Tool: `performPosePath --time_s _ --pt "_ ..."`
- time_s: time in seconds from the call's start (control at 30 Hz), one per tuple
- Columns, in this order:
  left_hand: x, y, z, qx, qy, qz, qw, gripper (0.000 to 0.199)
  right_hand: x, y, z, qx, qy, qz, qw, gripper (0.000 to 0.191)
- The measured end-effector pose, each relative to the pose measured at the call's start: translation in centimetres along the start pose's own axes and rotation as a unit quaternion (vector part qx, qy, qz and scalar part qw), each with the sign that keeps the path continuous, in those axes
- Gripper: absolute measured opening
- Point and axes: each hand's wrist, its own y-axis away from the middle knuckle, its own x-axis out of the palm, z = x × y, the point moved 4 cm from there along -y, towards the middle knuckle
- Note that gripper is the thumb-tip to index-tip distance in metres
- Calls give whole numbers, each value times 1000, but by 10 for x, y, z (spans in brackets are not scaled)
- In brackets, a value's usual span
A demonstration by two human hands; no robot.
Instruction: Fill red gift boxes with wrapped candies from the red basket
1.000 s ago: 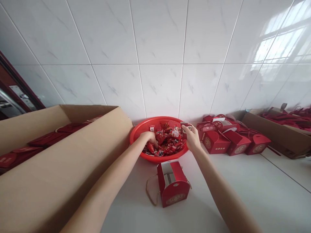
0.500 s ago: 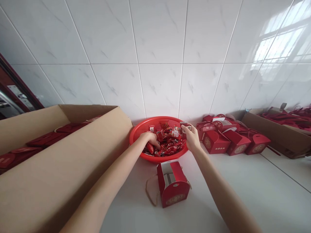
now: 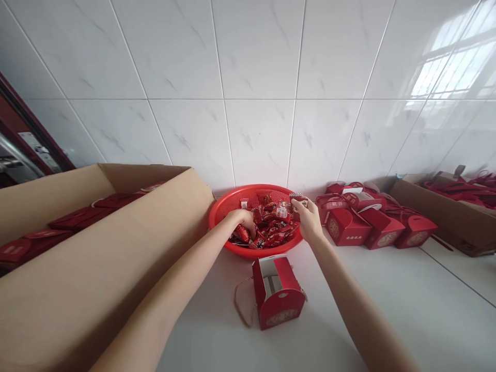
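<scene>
My left hand (image 3: 244,219) reaches down into the left side of a red plastic basket (image 3: 216,213). Its fingers curl among red-wrapped candies (image 3: 277,230), and whatever they grip is hidden. Above the basket's right rim, my right hand (image 3: 310,219) pinches a small dark red snack packet (image 3: 296,198) with a checkered edge. In front of the basket stands a red gift box (image 3: 282,305) with its top open and a rope handle drooping to the left. A grey-white inside shows through the opening.
A large cardboard carton (image 3: 127,243) holding red boxes stands on the left. To the right, several closed red gift boxes (image 3: 349,227) are grouped against the tiled wall (image 3: 259,139). Beyond them is another carton (image 3: 445,222) with red items.
The view has shifted slightly, so everything sits a little further right. My left hand stays among the candies with a small finger movement, and my right hand keeps hold of the packet.
</scene>
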Motion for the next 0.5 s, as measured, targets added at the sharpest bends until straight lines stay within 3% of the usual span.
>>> performPosePath --time_s 0.33,0.5 --pt "-18 6 -5 106 150 -121 976 20 1 1 3 5 -5 4 1000 22" --pt "-19 2 1 92 148 -161 971 19 2 2 3 10 -8 6 1000 24"
